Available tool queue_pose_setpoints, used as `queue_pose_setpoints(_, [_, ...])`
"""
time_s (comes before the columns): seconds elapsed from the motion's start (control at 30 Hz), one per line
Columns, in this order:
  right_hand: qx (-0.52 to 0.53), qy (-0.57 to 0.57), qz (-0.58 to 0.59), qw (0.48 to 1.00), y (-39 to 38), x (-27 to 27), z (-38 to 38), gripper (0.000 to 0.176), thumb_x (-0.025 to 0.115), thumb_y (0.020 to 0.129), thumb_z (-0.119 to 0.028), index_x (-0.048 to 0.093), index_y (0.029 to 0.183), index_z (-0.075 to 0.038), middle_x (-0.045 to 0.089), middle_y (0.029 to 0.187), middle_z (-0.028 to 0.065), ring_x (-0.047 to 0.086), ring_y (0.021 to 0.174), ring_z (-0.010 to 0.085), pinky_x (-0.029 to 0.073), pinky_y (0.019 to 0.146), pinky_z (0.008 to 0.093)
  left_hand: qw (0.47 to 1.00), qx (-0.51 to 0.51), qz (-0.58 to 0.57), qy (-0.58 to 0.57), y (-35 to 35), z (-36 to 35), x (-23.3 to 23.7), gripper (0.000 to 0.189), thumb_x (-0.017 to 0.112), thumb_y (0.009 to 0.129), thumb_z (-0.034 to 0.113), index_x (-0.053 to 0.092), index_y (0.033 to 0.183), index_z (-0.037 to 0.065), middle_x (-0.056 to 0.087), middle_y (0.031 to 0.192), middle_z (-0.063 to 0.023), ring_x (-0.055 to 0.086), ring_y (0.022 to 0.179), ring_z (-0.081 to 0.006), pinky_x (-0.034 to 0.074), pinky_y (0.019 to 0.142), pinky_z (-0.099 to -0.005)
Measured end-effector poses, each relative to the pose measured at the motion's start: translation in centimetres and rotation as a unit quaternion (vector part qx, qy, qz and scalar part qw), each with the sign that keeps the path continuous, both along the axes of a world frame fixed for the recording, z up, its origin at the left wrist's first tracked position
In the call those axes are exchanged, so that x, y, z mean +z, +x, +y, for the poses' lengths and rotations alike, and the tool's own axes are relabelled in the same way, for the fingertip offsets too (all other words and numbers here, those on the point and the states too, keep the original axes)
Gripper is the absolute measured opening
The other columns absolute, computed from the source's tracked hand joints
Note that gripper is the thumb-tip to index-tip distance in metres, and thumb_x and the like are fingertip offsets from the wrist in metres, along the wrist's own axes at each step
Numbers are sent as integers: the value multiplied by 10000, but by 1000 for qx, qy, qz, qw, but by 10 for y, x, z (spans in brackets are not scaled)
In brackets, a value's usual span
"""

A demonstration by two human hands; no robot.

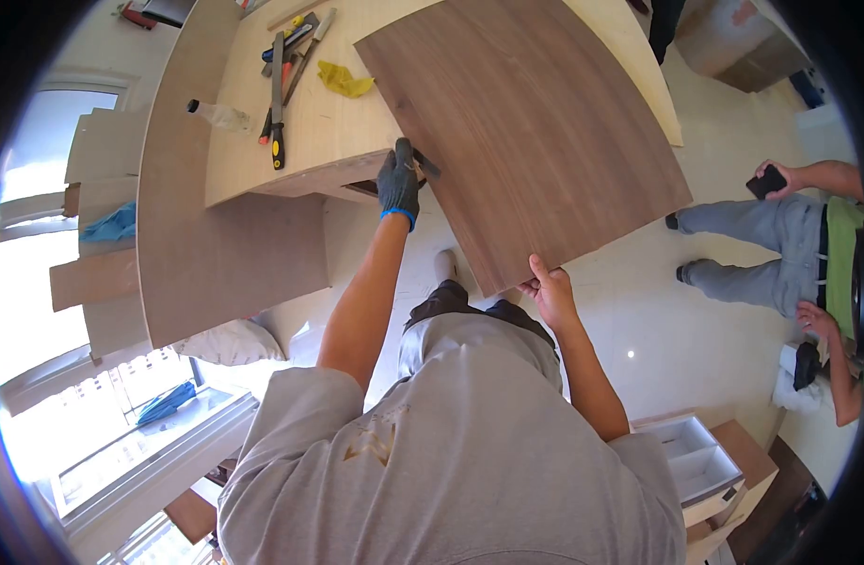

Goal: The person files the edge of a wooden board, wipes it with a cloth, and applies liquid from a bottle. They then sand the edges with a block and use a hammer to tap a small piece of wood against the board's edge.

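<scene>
A large brown wood-grain panel (536, 132) lies partly on the pale wooden worktop, its near end sticking out over the floor. My right hand (552, 294) grips the panel's near edge, thumb on top and fingers underneath. My left hand (400, 184) wears a grey glove with a blue cuff and is closed beside the panel's left edge. From its fingers a small dark, flat-ended tool (426, 164) points toward that edge; its exact kind cannot be made out. Just beyond the left hand is the front edge of the worktop (328, 169).
On the worktop lie a file with a black-and-yellow handle (279, 104), other hand tools, a yellow cloth (344, 80) and a clear bottle (220, 115). To the right a person in grey trousers (747, 226) holds a phone. A drawer unit (700, 461) stands at lower right.
</scene>
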State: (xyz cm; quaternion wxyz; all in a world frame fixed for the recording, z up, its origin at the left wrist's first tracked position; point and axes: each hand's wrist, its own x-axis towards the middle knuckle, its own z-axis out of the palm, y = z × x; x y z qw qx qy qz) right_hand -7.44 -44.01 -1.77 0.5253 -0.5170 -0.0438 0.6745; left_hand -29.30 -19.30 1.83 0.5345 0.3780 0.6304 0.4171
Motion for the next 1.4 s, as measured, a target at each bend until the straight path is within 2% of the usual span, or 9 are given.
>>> queue_pose_setpoints(0.13, [-3, 5, 11, 1000, 1, -7, -1, 543, 743, 920, -380, 557, 1243, 15, 683, 1066, 109, 687, 940, 217, 569, 840, 365, 994, 58, 81, 43, 11, 6, -10, 548, 565, 983, 535, 661, 1076, 3, 614, 777, -64, 581, 677, -155, 488, 584, -326])
queue_pose_setpoints(0.23, [6, 4, 14, 1000, 2, -13, -2, 541, 743, 920, -382, 559, 1240, 15, 682, 1072, 114, 686, 932, 216, 571, 839, 365, 995, 47, 68, 46, 15, -4, 0, 581, 524, 998, 544, 651, 1163, 1, 649, 836, -84, 618, 730, -184, 503, 605, -351])
queue_pose_setpoints(0.33, [7, 5, 18, 1000, 1, -9, 0, 554, 742, 918, -387, 556, 1244, 21, 682, 1077, 120, 686, 927, 215, 573, 834, 361, 983, 60, 154, 81, 9, 10, -37, 575, 470, 1013, 554, 653, 1150, 27, 667, 884, -101, 649, 778, -219, 518, 625, -370])
queue_pose_setpoints(0.43, [6, 6, 16, 1000, 1, -10, -2, 570, 744, 916, -392, 552, 1247, 31, 680, 1079, 124, 688, 916, 213, 575, 827, 354, 992, 3, 112, 61, 9, 0, -21, 566, 434, 1020, 559, 655, 1109, 45, 667, 910, -113, 669, 800, -235, 529, 639, -375])
queue_pose_setpoints(0.53, [5, 15, 11, 1000, 0, -8, -1, 581, 746, 913, -394, 549, 1249, 36, 676, 1086, 125, 687, 910, 209, 577, 817, 346, 998, 26, 62, -2, 22, -17, 4, 555, 421, 1024, 556, 648, 1073, 52, 670, 890, -109, 669, 788, -238, 534, 641, -375])
queue_pose_setpoints(0.83, [-3, 3, 2, 1000, -2, -7, 0, 608, 754, 903, -408, 549, 1240, 53, 668, 1091, 128, 678, 907, 212, 570, 825, 354, 996, 34, 76, 29, 29, -47, 0, 545, 393, 1042, 524, 626, 1063, 31, 654, 821, -121, 662, 785, -241, 535, 705, -364])
queue_pose_setpoints(0.9, [-6, 5, -1, 1000, -2, -3, 0, 607, 748, 906, -427, 568, 1212, 65, 674, 1104, 144, 676, 969, 236, 552, 880, 386, 995, 28, 85, 40, 31, -56, -1, 551, 380, 1051, 505, 617, 1126, 14, 670, 911, -159, 660, 881, -285, 519, 804, -381])
queue_pose_setpoints(1.1, [-7, 5, -4, 1000, -3, -4, 1, 596, 742, 914, -412, 552, 1246, 45, 669, 1103, 132, 672, 946, 228, 553, 857, 381, 970, -9, 207, 130, 14, -64, -49, 605, 360, 1064, 483, 536, 1323, -34, 614, 1249, -246, 569, 1160, -394, 425, 996, -428])
queue_pose_setpoints(1.4, [-17, 20, 2, 1000, -5, -9, 1, 624, 771, 894, -376, 530, 1265, 64, 661, 1123, 157, 699, 921, 251, 589, 818, 384, 988, 3, 145, 45, 30, -94, -15, 600, 372, 1064, 493, 533, 1346, -11, 637, 1221, -226, 592, 1138, -375, 441, 972, -419])
